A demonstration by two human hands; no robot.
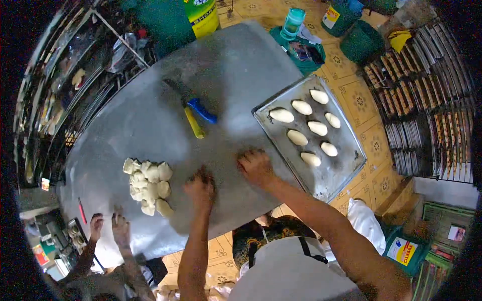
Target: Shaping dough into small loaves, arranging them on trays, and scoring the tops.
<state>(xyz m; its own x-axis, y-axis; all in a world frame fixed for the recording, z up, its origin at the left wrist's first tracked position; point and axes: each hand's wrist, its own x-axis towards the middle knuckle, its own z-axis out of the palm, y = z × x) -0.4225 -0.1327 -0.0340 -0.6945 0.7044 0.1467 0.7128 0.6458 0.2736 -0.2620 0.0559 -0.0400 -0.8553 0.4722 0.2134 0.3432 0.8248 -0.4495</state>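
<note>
My left hand (202,189) is low over the grey table (135,120), its fingers curled down and a little blurred. To its right, my right hand (255,167) is cupped against the tabletop near the baking tray. Whatever lies under either palm is hidden. A cluster of pale dough pieces (149,181) sits left of my left hand. On the metal baking tray (329,183) at the right, several oval dough pieces (317,128) lie spaced apart.
Beyond my hands lie a blue-handled tool (202,111) and a yellow-handled tool (193,123). Another person's hands (120,228) rest at the table's left edge, near a red stick (82,210). A teal jar (292,24) stands on a green stool behind the tray; loaded racks (427,100) stand far right.
</note>
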